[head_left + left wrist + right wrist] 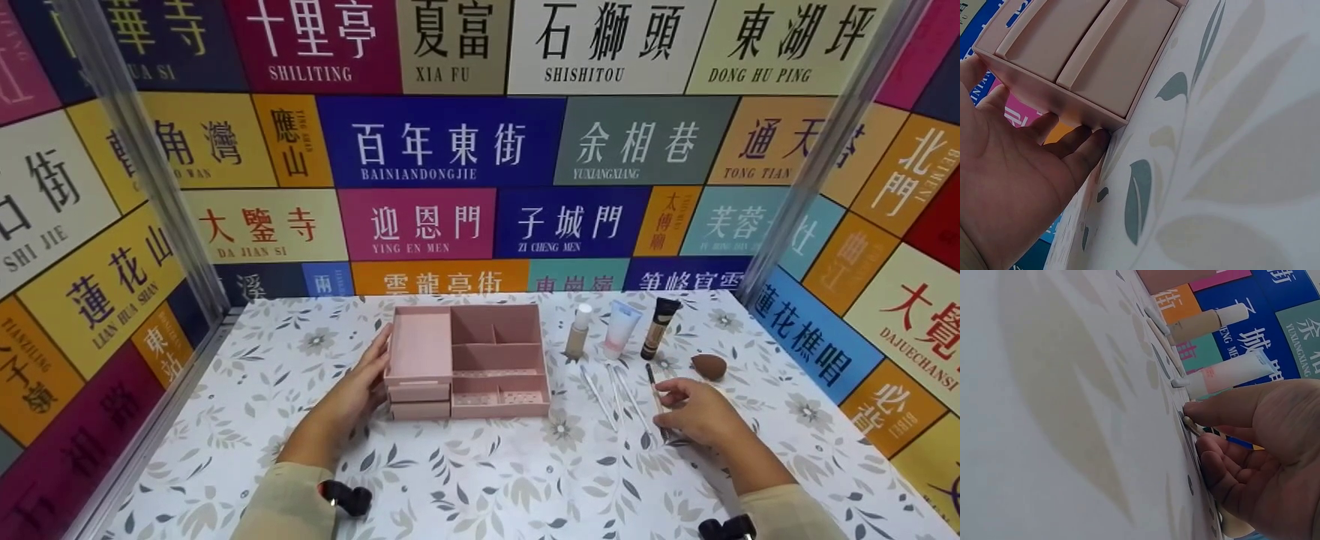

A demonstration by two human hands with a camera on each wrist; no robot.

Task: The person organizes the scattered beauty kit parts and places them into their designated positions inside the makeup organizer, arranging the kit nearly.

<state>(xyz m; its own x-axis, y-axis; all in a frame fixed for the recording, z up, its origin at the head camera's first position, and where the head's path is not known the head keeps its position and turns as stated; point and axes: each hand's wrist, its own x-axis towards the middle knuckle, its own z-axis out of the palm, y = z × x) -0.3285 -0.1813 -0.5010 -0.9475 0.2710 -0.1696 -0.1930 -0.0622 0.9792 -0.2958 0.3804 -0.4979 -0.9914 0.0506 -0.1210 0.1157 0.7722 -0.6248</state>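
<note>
A pink desktop organizer (420, 345) stands in front of me, with a flat-topped left part, two small drawers (1100, 50) below it and open compartments on the right. My left hand (364, 379) rests against its left side, fingertips touching the wall with the fingers extended. On the right, my right hand (701, 412) pinches a thin brown pencil-like makeup stick (651, 375) between thumb and fingers, low over the tabletop. In the right wrist view the rounded end of the stick (1188, 421) shows between the fingertips; the rest is mostly hidden by the hand.
Several slim white sticks (619, 390) lie left of my right hand. Behind them stand a foundation bottle (577, 336), a white-and-pink tube (619, 330) and a black-and-gold tube (658, 330). A brown makeup sponge (709, 366) sits beyond the right hand. Sign-covered walls enclose the leaf-patterned table (480, 480).
</note>
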